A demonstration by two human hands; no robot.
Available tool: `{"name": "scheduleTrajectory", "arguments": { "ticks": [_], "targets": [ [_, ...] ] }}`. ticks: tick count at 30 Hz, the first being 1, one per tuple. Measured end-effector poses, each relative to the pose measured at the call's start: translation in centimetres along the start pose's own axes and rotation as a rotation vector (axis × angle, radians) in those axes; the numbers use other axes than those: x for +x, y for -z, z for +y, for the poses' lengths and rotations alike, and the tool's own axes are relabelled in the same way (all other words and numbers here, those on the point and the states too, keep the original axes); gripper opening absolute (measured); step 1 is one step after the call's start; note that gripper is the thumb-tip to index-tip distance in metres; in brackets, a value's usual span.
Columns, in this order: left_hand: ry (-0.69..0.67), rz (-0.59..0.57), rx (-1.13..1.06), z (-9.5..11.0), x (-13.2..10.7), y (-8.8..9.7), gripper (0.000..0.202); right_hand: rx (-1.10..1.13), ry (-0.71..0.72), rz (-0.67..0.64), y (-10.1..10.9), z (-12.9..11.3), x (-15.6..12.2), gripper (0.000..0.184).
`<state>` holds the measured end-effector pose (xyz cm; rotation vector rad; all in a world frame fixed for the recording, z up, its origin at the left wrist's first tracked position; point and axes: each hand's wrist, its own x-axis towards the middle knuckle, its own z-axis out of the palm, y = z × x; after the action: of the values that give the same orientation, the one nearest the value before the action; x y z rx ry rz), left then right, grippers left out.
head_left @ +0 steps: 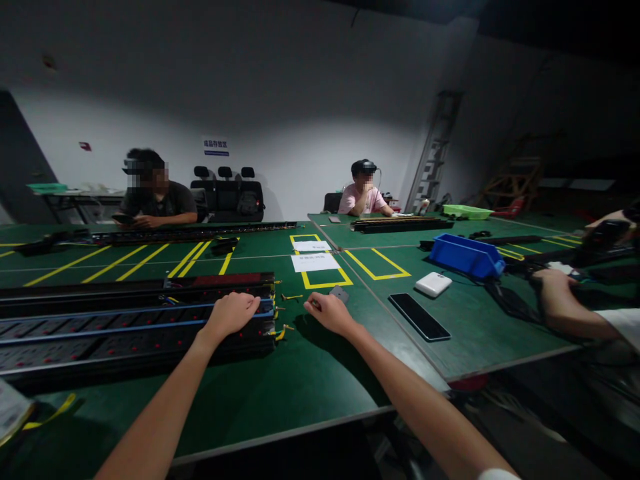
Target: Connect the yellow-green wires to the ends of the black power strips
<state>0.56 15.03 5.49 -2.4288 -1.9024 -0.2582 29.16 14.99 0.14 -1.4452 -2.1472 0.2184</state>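
My left hand (231, 313) rests with curled fingers on the right end of a stack of long black power strips (125, 320) lying across the green table (280, 387). My right hand (331, 312) lies on the table just right of that stack, fingers curled, close to a small grey flat object (340, 293); whether it holds anything is hidden. Yellow wire ends (284, 329) stick out of the strips between my two hands.
A black phone (419, 316), a white power bank (433, 284) and a blue bin (465, 256) lie to the right. Another person's arm (570, 307) rests at the right edge. Two people sit across the tables. White papers (314, 261) lie in a yellow-taped square.
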Motion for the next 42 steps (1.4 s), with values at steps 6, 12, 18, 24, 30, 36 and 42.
{"name": "scheduleTrajectory", "arguments": {
  "ticks": [6, 12, 18, 24, 30, 36, 42],
  "targets": [
    [0.008, -0.015, 0.004, 0.1, 0.0, 0.2, 0.055, -0.146, -0.351, 0.282, 2.6, 3.1, 0.6, 0.023],
    [0.006, -0.020, 0.021, 0.3, -0.1, 0.4, 0.055, -0.089, -0.375, 0.202, 3.3, 7.3, 0.5, 0.050],
    [0.001, -0.028, 0.028, 0.4, -0.2, 0.6, 0.055, -0.091, -0.268, 0.079, 2.8, 8.0, 0.4, 0.059],
    [-0.002, -0.016, 0.005, 0.1, -0.1, 0.3, 0.055, -0.063, -0.257, 0.079, 3.0, 7.8, 0.3, 0.060],
    [0.006, -0.019, 0.003, 0.2, -0.2, 0.5, 0.054, -0.021, -0.272, 0.092, 3.4, 7.2, 0.1, 0.059],
    [0.003, -0.021, 0.018, 0.3, -0.1, 0.5, 0.054, 0.212, -0.344, 0.240, 3.6, 7.0, 0.5, 0.052],
    [0.014, -0.016, 0.018, 0.1, -0.1, 0.2, 0.054, 1.275, -0.499, 0.335, 3.7, 5.8, 1.5, 0.038]
  ]
}}
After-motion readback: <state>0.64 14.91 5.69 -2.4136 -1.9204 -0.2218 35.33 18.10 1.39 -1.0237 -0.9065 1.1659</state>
